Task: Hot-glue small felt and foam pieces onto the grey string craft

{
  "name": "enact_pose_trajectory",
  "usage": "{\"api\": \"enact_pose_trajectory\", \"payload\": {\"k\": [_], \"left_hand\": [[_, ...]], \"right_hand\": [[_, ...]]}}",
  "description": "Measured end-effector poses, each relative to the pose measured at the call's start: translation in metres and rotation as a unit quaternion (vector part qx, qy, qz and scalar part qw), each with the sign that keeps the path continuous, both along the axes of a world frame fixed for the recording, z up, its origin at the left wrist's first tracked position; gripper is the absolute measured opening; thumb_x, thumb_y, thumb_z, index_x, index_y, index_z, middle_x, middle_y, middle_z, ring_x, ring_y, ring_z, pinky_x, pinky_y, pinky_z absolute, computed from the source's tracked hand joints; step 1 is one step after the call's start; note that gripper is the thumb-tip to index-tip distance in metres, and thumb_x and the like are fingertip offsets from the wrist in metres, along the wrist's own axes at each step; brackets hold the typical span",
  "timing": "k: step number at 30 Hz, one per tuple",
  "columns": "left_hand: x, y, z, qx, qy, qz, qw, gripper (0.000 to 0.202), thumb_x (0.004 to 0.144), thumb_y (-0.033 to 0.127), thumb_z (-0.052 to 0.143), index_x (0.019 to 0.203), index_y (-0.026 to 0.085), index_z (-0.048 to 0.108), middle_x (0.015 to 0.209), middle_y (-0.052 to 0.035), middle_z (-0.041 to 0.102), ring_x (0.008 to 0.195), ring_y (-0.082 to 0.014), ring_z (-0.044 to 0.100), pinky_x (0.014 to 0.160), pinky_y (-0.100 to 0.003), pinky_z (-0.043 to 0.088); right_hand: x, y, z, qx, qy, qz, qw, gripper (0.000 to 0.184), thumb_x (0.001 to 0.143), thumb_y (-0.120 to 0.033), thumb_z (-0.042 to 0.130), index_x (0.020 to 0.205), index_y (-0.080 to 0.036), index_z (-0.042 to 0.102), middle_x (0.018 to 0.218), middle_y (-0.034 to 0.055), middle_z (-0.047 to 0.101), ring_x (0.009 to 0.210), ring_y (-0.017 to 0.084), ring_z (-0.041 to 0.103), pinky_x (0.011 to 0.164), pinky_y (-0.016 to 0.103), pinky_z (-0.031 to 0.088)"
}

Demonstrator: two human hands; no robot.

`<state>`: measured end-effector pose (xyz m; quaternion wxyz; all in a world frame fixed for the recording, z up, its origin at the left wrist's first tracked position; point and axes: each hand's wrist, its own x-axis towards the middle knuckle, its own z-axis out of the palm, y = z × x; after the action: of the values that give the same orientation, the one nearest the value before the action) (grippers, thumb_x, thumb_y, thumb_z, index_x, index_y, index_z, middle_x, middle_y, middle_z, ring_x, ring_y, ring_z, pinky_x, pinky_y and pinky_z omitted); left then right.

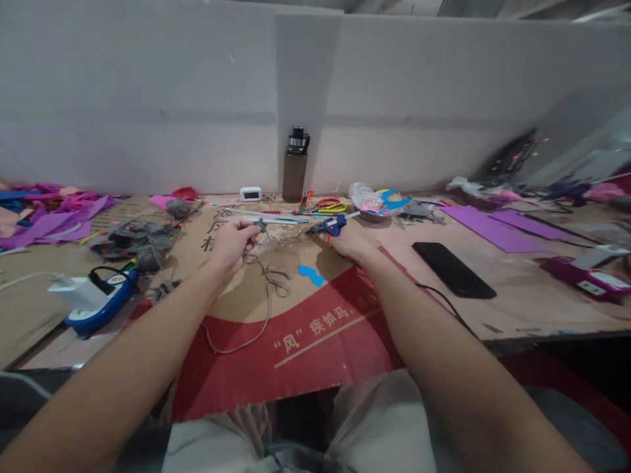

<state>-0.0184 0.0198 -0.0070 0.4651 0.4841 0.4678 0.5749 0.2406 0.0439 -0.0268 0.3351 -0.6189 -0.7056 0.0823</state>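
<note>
Above the cardboard sheet [325, 355], my left hand [234, 243] pinches a small dark teal piece [261, 224] between thumb and fingers. Grey yarn [269, 309] trails below that hand and loops over the cardboard. My right hand [352, 242] is closed around a blue hot glue gun [336, 225], its nozzle turned left toward the pinched piece, with a gap between them. A cord runs from near the right forearm across the table. Between the hands, closer to me, a bright blue cutout [310, 274] lies flat on the cardboard.
A dark bottle [294, 167] stands by the wall beside a white clock [251, 194]. Yellow-handled scissors [331, 206] and a bowl [367, 209] sit behind my right hand. A phone [453, 269] and purple sheets [493, 228] lie right; a blue power strip [101, 305] and grey yarn balls [149, 258] left.
</note>
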Motion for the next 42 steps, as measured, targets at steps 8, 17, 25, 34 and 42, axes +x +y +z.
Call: {"api": "enact_pose_trajectory", "payload": {"k": [8, 17, 25, 34, 42], "left_hand": [[0.011, -0.006, -0.001, 0.025, 0.004, -0.003, 1.0, 0.018, 0.066, 0.015, 0.07, 0.066, 0.017, 0.052, 0.048, 0.0036, 0.051, 0.039, -0.0053, 0.042, 0.038, -0.019, 0.022], [0.024, -0.015, -0.004, 0.074, 0.121, -0.001, 0.99, 0.018, 0.065, 0.017, 0.07, 0.07, 0.018, 0.053, 0.05, 0.0042, 0.054, 0.041, -0.0074, 0.047, 0.041, -0.02, 0.031], [0.026, -0.017, -0.004, 0.054, 0.117, -0.068, 0.989, 0.018, 0.07, 0.022, 0.068, 0.083, 0.016, 0.057, 0.052, 0.0043, 0.053, 0.04, -0.0071, 0.047, 0.038, -0.019, 0.034], [0.025, -0.017, -0.004, 0.051, 0.053, -0.092, 0.993, 0.018, 0.07, 0.022, 0.069, 0.082, 0.014, 0.057, 0.053, 0.0021, 0.056, 0.041, -0.0077, 0.049, 0.039, -0.019, 0.037], [0.027, -0.02, 0.0, 0.046, 0.033, -0.118, 0.991, 0.016, 0.075, 0.023, 0.064, 0.085, 0.013, 0.058, 0.053, 0.0009, 0.059, 0.041, -0.0082, 0.05, 0.039, -0.019, 0.039]], "right_hand": [[-0.03, -0.012, 0.008, 0.067, 0.082, -0.076, 0.991, 0.015, 0.077, -0.032, 0.055, 0.077, -0.018, 0.05, 0.089, 0.0121, 0.058, 0.097, 0.027, 0.054, 0.088, 0.049, 0.042], [-0.104, -0.033, -0.003, -0.114, 0.4, 0.191, 0.889, 0.031, 0.075, -0.026, 0.056, 0.098, -0.024, 0.035, 0.069, -0.0087, 0.049, 0.054, 0.009, 0.049, 0.054, 0.023, 0.045], [-0.086, -0.04, 0.007, 0.046, 0.248, 0.168, 0.953, 0.008, 0.08, -0.027, 0.053, 0.08, -0.019, 0.054, 0.069, -0.0034, 0.051, 0.064, 0.011, 0.047, 0.061, 0.024, 0.036], [-0.085, -0.037, 0.006, 0.026, 0.277, 0.177, 0.944, 0.017, 0.078, -0.032, 0.055, 0.068, -0.018, 0.055, 0.064, -0.003, 0.053, 0.062, 0.011, 0.045, 0.06, 0.025, 0.034], [-0.082, -0.038, 0.011, 0.028, 0.266, 0.153, 0.951, 0.022, 0.079, -0.034, 0.054, 0.063, -0.018, 0.053, 0.059, -0.0045, 0.048, 0.058, 0.01, 0.04, 0.058, 0.025, 0.029]]}}
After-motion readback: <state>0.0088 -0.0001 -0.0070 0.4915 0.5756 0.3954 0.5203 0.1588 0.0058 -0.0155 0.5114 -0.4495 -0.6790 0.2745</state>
